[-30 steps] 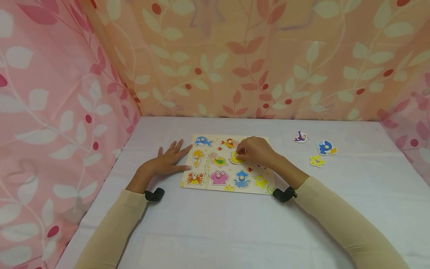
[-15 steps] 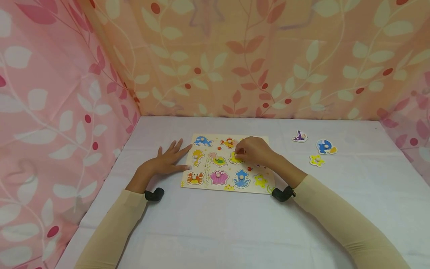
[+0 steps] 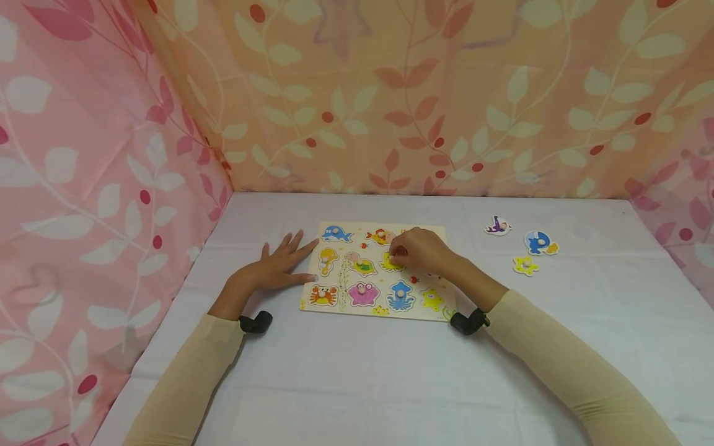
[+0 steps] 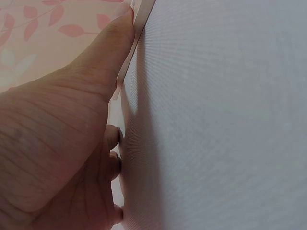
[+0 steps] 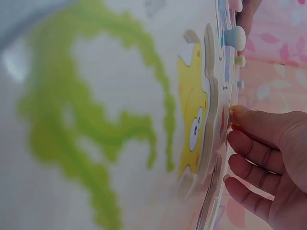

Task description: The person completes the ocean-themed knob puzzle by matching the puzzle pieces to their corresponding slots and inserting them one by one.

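Note:
A wooden knob puzzle board [image 3: 357, 232] with sea-animal pieces lies flat on the table. My left hand [image 3: 276, 266] lies spread with straight fingers at the board's left edge, its thumb [image 4: 115, 40] against that edge in the left wrist view. Over the board's right part, my right hand [image 3: 424, 251] pinches the knob of a yellow puzzle piece [image 3: 386, 262] in the middle row. The knob is hidden by the fingertips. A printed yellow starfish [image 5: 189, 120] shows in a recess in the right wrist view. Other board pieces include a blue squid [image 3: 400, 301] and a pink shell [image 3: 364, 297].
Loose pieces lie on the table right of the board: a purple one [image 3: 493, 227], a blue one [image 3: 537, 243] and a yellow star [image 3: 526, 266]. Floral cloth [image 3: 357, 124] walls the table at the back and sides. The board's right-middle area is hidden beneath the right hand.

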Demonstrator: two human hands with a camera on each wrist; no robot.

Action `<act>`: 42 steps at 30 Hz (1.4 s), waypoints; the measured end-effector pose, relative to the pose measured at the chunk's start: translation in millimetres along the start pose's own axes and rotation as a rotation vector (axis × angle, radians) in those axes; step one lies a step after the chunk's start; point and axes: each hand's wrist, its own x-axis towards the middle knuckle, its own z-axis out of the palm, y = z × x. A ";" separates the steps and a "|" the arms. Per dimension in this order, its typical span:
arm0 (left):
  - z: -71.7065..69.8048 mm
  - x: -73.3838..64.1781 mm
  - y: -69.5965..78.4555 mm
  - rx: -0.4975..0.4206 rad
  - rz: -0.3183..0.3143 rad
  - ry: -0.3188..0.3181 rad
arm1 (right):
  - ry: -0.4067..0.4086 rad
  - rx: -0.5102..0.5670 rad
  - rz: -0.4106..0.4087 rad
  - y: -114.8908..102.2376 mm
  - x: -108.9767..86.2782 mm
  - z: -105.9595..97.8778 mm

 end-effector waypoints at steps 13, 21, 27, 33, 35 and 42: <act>-0.1 -1.3 1.7 -0.003 0.000 -0.002 | -0.017 -0.003 0.005 1.8 -6.1 -3.1; 0.8 -1.3 1.6 -0.009 0.008 0.004 | -0.001 -0.004 0.022 5.7 -22.8 -12.6; 0.2 -2.4 2.1 -0.014 0.000 0.003 | 0.017 0.018 0.038 13.3 -38.5 -21.5; 0.0 -2.1 1.8 -0.018 0.000 0.001 | 0.064 0.036 0.083 23.7 -56.7 -28.7; -0.7 -2.4 2.2 -0.027 0.001 0.000 | 0.080 0.030 0.089 28.1 -62.9 -30.1; 0.8 -1.3 0.7 -0.029 -0.010 -0.012 | 0.130 0.002 0.086 45.6 -87.2 -32.3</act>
